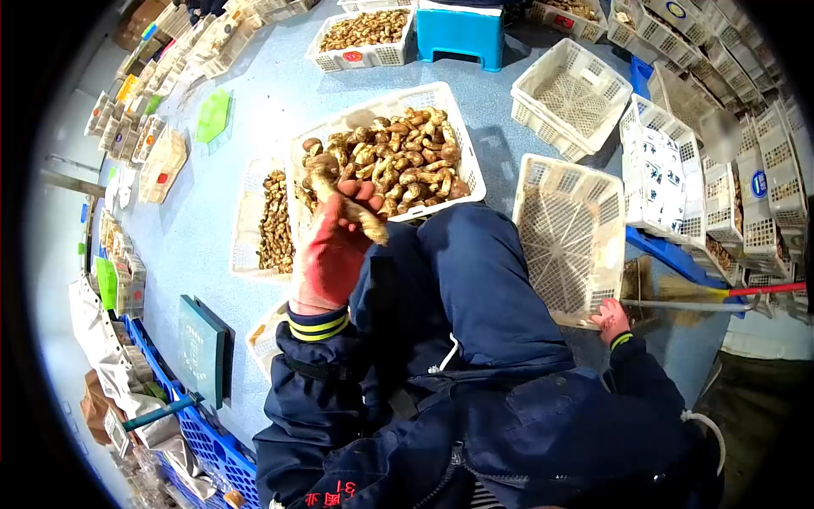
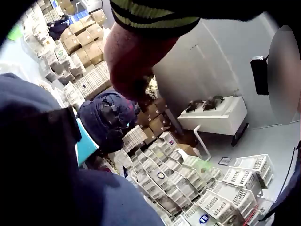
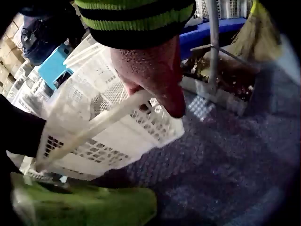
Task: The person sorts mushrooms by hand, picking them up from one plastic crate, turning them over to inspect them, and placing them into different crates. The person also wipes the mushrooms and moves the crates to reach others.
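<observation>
My left hand (image 1: 332, 259) grips a long mushroom (image 1: 367, 222) with a brown cap and thick pale stem. It is held over the near left side of a white crate (image 1: 471, 161) heaped with similar mushrooms (image 1: 398, 165). In the left wrist view, the left hand (image 2: 129, 68) is dark and mostly hides what it holds. Down at the right, my right hand (image 1: 610, 321) grips the near right corner of a bare white plastic basket (image 1: 568, 246). The right wrist view shows that hand (image 3: 150, 70) with fingers bent over the basket's rim (image 3: 101, 125).
Left of the heaped crate stands a crate of smaller mushrooms (image 1: 275, 225). Another white crate (image 1: 577, 93) is beyond the basket, near a blue stool (image 1: 459, 36). A broom (image 1: 687, 290) and dustpan (image 3: 221, 89) lie at the right. Stacked crates (image 1: 746, 182) line that side.
</observation>
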{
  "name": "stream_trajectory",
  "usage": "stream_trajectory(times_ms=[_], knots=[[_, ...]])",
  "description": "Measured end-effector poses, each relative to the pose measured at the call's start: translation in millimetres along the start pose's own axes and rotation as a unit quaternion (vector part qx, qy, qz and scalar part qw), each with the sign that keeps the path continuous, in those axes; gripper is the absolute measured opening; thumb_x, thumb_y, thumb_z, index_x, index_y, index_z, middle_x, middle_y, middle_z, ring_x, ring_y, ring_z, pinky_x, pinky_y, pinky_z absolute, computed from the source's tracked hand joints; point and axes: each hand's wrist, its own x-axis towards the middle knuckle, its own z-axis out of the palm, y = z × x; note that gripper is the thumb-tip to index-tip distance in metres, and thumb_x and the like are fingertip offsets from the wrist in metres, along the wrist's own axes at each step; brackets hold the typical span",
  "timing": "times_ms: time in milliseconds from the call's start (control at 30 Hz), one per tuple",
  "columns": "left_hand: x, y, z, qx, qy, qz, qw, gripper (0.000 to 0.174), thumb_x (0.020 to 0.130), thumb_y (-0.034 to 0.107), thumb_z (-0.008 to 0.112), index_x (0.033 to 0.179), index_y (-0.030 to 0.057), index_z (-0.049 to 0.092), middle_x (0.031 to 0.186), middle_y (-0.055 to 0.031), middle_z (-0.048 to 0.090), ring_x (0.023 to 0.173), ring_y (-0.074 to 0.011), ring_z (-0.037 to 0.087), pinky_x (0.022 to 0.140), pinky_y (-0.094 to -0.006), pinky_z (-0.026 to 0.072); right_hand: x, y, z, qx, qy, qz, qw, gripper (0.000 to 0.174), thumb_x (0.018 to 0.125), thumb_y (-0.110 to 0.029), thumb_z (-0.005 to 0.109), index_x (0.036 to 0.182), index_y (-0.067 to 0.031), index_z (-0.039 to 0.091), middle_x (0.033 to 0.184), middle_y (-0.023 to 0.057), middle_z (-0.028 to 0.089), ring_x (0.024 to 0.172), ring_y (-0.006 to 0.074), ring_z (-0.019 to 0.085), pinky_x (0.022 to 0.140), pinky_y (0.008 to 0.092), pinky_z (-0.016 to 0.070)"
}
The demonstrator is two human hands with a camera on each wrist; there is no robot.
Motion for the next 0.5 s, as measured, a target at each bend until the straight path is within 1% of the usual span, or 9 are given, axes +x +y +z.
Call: stream_trajectory(times_ms=[33, 100, 200, 267, 300, 367, 433, 467, 500], knots=[[-2, -3, 8, 0.023, 0.014, -0.006, 1.000, 0.032, 0.092, 0.025, 0.047, 0.115, 0.0036, 0.050, 0.111, -0.0127, 0.055, 0.103, -0.0242, 0.054, 0.092, -0.0375, 0.0418, 9, 9, 5, -0.033, -0.126, 0.044, 0.991, 0.038, 0.078, -0.037, 0.059, 0.111, -0.0185, 0.059, 0.124, 0.0144, 0.050, 0.120, 0.0333, 0.040, 0.103, 0.0417, 0.0258], [-2, -9, 13, 0.041, -0.016, -0.022, 0.999, 0.030, 0.093, 0.024, 0.047, 0.114, 0.0034, 0.051, 0.111, -0.0131, 0.056, 0.104, -0.0243, 0.054, 0.090, -0.0364, 0.0431, 53, 92, 188, 0.427, 0.167, 0.077, 0.885, 0.048, 0.077, -0.040, 0.060, 0.116, -0.0120, 0.057, 0.125, 0.0150, 0.050, 0.116, 0.0337, 0.044, 0.101, 0.0407, 0.0305], [11, -27, 32, 0.113, -0.018, -0.003, 0.993, 0.032, 0.093, 0.026, 0.044, 0.118, 0.0062, 0.050, 0.111, -0.0102, 0.055, 0.107, -0.0229, 0.051, 0.092, -0.0375, 0.0404, 104, 19, -131, 0.466, 0.215, 0.192, 0.836, 0.038, 0.086, -0.022, 0.055, 0.116, 0.0012, 0.053, 0.116, 0.0146, 0.057, 0.105, 0.0249, 0.055, 0.088, 0.0298, 0.0431], [22, -47, 53, 0.093, -0.021, -0.014, 0.995, 0.032, 0.093, 0.025, 0.045, 0.119, 0.0059, 0.050, 0.110, -0.0073, 0.057, 0.105, -0.0193, 0.052, 0.091, -0.0354, 0.0398, 130, -18, -242, 0.742, 0.227, -0.002, 0.630, 0.043, 0.087, -0.010, 0.052, 0.126, 0.0047, 0.040, 0.121, 0.0144, 0.052, 0.107, 0.0165, 0.053, 0.088, 0.0254, 0.0417], [24, -54, 64, 0.086, -0.023, -0.036, 0.995, 0.032, 0.092, 0.023, 0.048, 0.119, 0.0049, 0.050, 0.108, -0.0051, 0.057, 0.104, -0.0159, 0.052, 0.090, -0.0325, 0.0398, 138, -41, -286, 0.757, 0.192, -0.135, 0.609, 0.051, 0.085, -0.009, 0.055, 0.131, 0.0021, 0.035, 0.120, 0.0112, 0.051, 0.099, 0.0153, 0.055, 0.082, 0.0239, 0.0437], [27, -72, 80, 0.099, -0.043, -0.015, 0.994, 0.033, 0.090, 0.020, 0.051, 0.119, 0.0034, 0.050, 0.107, -0.0035, 0.057, 0.100, -0.0137, 0.053, 0.089, -0.0286, 0.0396, 146, -88, -349, 0.780, 0.074, -0.203, 0.588, 0.047, 0.082, -0.009, 0.057, 0.126, 0.0008, 0.041, 0.108, 0.0091, 0.056, 0.087, 0.0125, 0.054, 0.074, 0.0249, 0.0447], [30, -82, 89, 0.158, -0.036, -0.004, 0.987, 0.033, 0.088, 0.016, 0.054, 0.118, 0.0019, 0.050, 0.106, -0.0031, 0.057, 0.098, -0.0125, 0.053, 0.087, -0.0256, 0.0395, 160, -116, -368, 0.639, 0.101, -0.215, 0.732, 0.039, 0.080, -0.009, 0.060, 0.116, -0.0010, 0.048, 0.097, 0.0069, 0.059, 0.079, 0.0114, 0.052, 0.069, 0.0256, 0.0439], [32, -85, 83, 0.171, -0.030, -0.011, 0.985, 0.033, 0.087, 0.014, 0.053, 0.118, 0.0007, 0.050, 0.107, -0.0045, 0.057, 0.098, -0.0119, 0.053, 0.087, -0.0249, 0.0389, 152, -122, -393, 0.592, 0.001, -0.049, 0.805, 0.031, 0.079, -0.009, 0.061, 0.107, 0.0002, 0.051, 0.093, 0.0065, 0.060, 0.081, 0.0107, 0.052, 0.071, 0.0260, 0.0440], [39, -90, 83, 0.126, -0.031, 0.001, 0.992, 0.039, 0.085, 0.013, 0.058, 0.119, -0.0013, 0.047, 0.098, -0.0037, 0.057, 0.084, -0.0085, 0.053, 0.072, -0.0197, 0.0435, 162, -121, -386, 0.589, 0.000, -0.051, 0.806, 0.031, 0.079, -0.009, 0.061, 0.107, 0.0002, 0.051, 0.093, 0.0065, 0.060, 0.081, 0.0107, 0.052, 0.071, 0.0260, 0.0440]])
